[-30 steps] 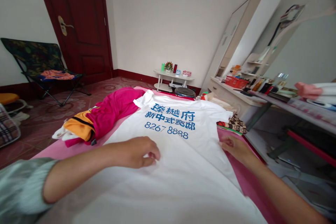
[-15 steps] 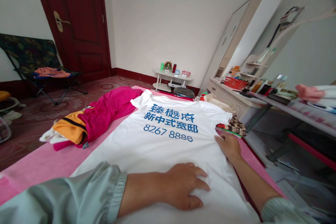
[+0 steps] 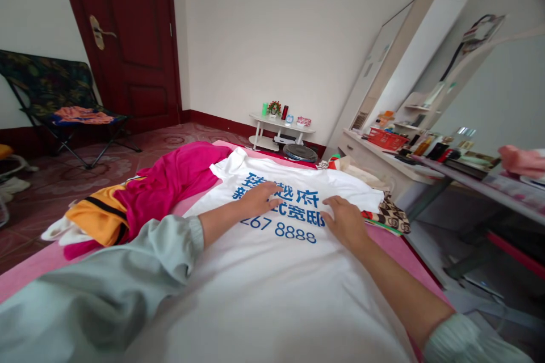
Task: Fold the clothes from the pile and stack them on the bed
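A white T-shirt (image 3: 272,272) with blue printed characters and digits lies spread over a pink-covered surface (image 3: 29,269), its sleeves toward the far end. My left hand (image 3: 260,202) is over the left part of the print, fingers apart and nothing in them. At the right side of the lettering is my right hand (image 3: 346,220), its fingers also apart and holding nothing. Both hands rest on or just above the cloth; I cannot tell which. They partly cover the printed lines.
A magenta garment (image 3: 170,181) and a yellow garment (image 3: 100,218) lie bunched at left. Patterned cloth (image 3: 392,212) sits past the right sleeve. A dressing table (image 3: 383,165) with a red basket (image 3: 386,139) stands at right, a folding chair (image 3: 51,85) at far left.
My left hand has moved forward, away from me, from the lower shirt onto the print. My right hand has shifted inward from the shirt's right edge to beside the lettering.
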The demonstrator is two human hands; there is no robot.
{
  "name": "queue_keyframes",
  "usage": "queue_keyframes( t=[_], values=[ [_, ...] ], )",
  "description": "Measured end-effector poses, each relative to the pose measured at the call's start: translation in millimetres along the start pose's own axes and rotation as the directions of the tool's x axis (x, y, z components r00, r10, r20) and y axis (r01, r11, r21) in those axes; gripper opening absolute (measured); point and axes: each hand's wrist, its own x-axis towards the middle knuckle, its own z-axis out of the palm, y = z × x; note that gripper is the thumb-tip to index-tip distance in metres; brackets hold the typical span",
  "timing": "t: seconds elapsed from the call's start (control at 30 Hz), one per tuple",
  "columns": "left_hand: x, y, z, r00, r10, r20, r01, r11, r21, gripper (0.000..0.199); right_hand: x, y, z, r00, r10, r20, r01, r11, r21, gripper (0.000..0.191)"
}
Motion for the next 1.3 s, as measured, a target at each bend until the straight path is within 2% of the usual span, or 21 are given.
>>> queue_keyframes(
  t=[0.13,0.23,0.3,0.43,0.6,0.7,0.8,0.93,1.03,1.1,1.17,1.23,1.3],
  values=[
    [21,-54,8.9,0.984,-0.166,0.064,0.159,0.981,0.110,0.056,33,-24,32,0.993,-0.103,0.057,0.090,0.976,0.198,0.046],
    [32,-89,24.6,0.947,-0.307,0.097,0.283,0.937,0.205,0.062,55,-20,64,0.978,-0.122,0.167,0.079,0.966,0.246,0.057],
    [37,-107,33.2,0.929,-0.357,0.099,0.323,0.911,0.255,0.067,68,-11,85,0.958,-0.072,0.278,0.013,0.978,0.210,0.063],
    [43,-123,40.5,0.910,-0.402,0.102,0.354,0.881,0.315,0.071,94,5,115,0.926,0.095,0.367,-0.142,0.985,0.101,0.071],
    [44,-124,41.6,0.898,-0.427,0.109,0.366,0.860,0.355,0.071,111,5,126,0.899,0.193,0.394,-0.227,0.973,0.042,0.072],
    [39,-121,41.1,0.892,-0.434,0.130,0.362,0.855,0.371,0.070,107,4,120,0.892,0.171,0.419,-0.211,0.976,0.050,0.071],
    [28,-115,37.8,0.891,-0.426,0.159,0.343,0.860,0.379,0.071,91,1,107,0.883,0.104,0.457,-0.154,0.985,0.074,0.069],
    [5,-100,30.5,0.897,-0.402,0.186,0.312,0.872,0.378,0.072,56,-2,84,0.877,0.000,0.480,-0.062,0.992,0.114,0.065],
    [-18,-91,26.2,0.911,-0.373,0.173,0.289,0.880,0.376,0.071,22,7,61,0.878,-0.124,0.463,0.016,0.973,0.230,0.064],
    [-33,-90,24.7,0.940,-0.310,0.144,0.238,0.896,0.374,0.068,-4,20,43,0.889,-0.216,0.404,0.062,0.931,0.360,0.062],
    [-46,-94,24.1,0.968,-0.224,0.115,0.168,0.913,0.371,0.064,-35,35,24,0.928,-0.251,0.276,0.110,0.891,0.441,0.050],
    [-53,-98,24.5,0.981,-0.172,0.094,0.126,0.920,0.370,0.062,-70,48,6,0.959,-0.257,0.118,0.180,0.878,0.444,0.037],
    [-56,-100,25.5,0.983,-0.165,0.079,0.124,0.919,0.375,0.061,-108,59,-8,0.958,-0.285,0.032,0.247,0.877,0.413,0.032]
  ],
)
